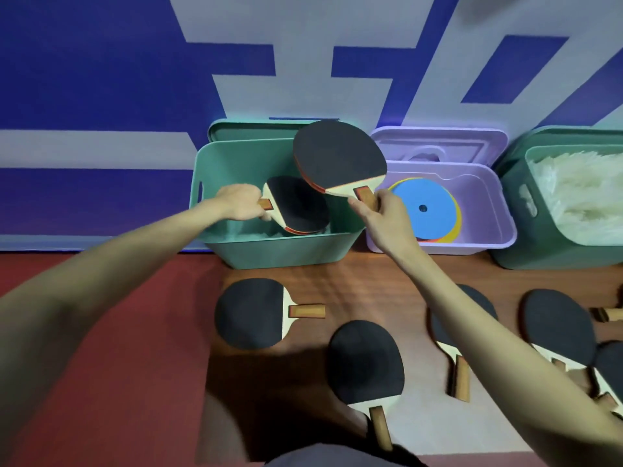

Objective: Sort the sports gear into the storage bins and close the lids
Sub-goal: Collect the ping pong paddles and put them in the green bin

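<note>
A: What's nearest?

B: Loose paddles on the wooden floor: one [365, 365] by the near edge, one [251, 313] left of it, more [558, 326] to the right.

A: And the hands?

B: The left hand [237, 202] has its fingers curled round the handle of a paddle [296, 205] held low inside the green bin [279, 246]. The right hand [384, 214] pinches another paddle [338, 156] by its handle above that bin's right rim.

A: Further back?

B: A purple bin [485, 197] with blue discs [426, 208], a second green bin [539, 237] of white stuff, lids [249, 129] leaning on the wall behind.
</note>
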Demonstrator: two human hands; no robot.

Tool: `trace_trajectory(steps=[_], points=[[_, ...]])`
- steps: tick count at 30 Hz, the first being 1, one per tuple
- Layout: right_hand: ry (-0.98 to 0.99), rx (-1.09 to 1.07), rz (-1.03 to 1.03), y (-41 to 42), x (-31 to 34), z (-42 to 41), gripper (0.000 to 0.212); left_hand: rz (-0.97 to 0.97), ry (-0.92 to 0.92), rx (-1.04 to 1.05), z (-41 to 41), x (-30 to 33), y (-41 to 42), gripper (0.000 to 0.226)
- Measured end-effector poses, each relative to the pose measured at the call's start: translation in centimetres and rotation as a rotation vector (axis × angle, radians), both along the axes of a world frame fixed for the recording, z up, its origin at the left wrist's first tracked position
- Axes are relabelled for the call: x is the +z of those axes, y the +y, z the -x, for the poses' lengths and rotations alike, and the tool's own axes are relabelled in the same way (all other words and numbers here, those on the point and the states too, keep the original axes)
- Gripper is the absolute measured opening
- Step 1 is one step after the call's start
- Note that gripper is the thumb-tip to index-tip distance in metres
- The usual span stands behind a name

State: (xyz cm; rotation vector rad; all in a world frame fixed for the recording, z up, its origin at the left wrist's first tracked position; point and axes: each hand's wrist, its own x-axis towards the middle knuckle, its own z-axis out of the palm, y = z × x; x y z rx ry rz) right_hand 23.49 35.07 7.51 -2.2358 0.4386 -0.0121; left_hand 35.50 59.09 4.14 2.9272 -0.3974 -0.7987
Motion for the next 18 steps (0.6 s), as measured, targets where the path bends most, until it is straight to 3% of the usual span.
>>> trace_trajectory(steps=[7, 18], points=[[0.006, 0.019, 0.044, -0.5, -1.3, -1.6, 0.045, 0.058, 0.223, 0.008, -3.3, -4.6, 0.4, 0.039], [0.025, 0.042, 0.075, -0.1, -2.3, -1.5, 0.038, -0.104, 0.423, -0.053, -4.3, -8.0, 0.5, 0.036]])
